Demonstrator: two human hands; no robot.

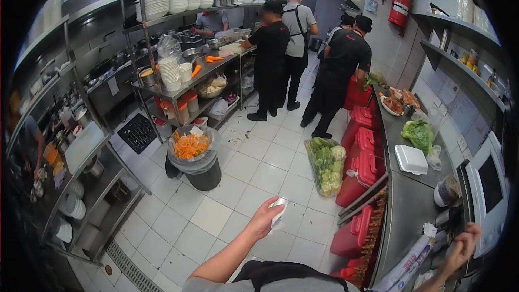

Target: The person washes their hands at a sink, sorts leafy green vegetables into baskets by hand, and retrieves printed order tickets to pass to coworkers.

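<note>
My left hand (264,219) is stretched forward over the tiled floor, its fingers closed round a small white object (278,212), too small to name. At the right, my right hand (464,249) is raised beside the white microwave (489,184), its fingers curled; whether anything is in them cannot be made out. Just left of that hand, a long white and blue roll box (405,265) lies on the steel counter (373,205). Farther up this counter are a white foam container (411,159), green lettuce (417,134) and a plate of cooked meat (392,105).
A lined bin (204,176) with orange peelings stands on the floor. Bagged green vegetables (326,167) lie beside red containers (359,170). Several people in dark caps stand at the back, one in black (346,59) near the counter. Steel shelves (181,89) hold bowls and carrots.
</note>
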